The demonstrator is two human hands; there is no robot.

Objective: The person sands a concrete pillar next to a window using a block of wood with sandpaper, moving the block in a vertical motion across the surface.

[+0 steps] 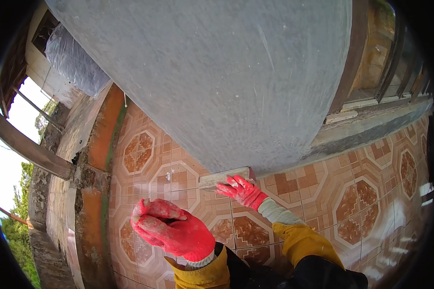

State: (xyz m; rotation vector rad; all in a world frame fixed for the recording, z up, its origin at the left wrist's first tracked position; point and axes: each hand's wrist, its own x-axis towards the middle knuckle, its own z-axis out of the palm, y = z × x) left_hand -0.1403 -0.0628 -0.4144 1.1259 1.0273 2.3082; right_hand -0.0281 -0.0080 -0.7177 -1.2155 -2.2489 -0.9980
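My right hand [241, 192], in a red-coated glove spotted with pale dust, presses its fingers on a wooden block [220, 178]. The block lies along the lower edge of a grey plastered wall [220, 83], just above the tiled floor. It has a dark red end; its far face is hidden. To the left, my left hand [175, 227] is raised in front of me with its fingers loosely curled. That red glove is whitened at the fingers, and bare fingertips poke through. I see nothing in it, though part of the palm is hidden.
Patterned ceramic tiles [246, 231] cover the floor. A low orange-painted ledge [94, 216] with worn edges runs along the left, with a wooden beam [32, 144] beyond it. Plastic sheeting [74, 61] hangs at the upper left. A brown-framed window [374, 61] borders the wall's right side.
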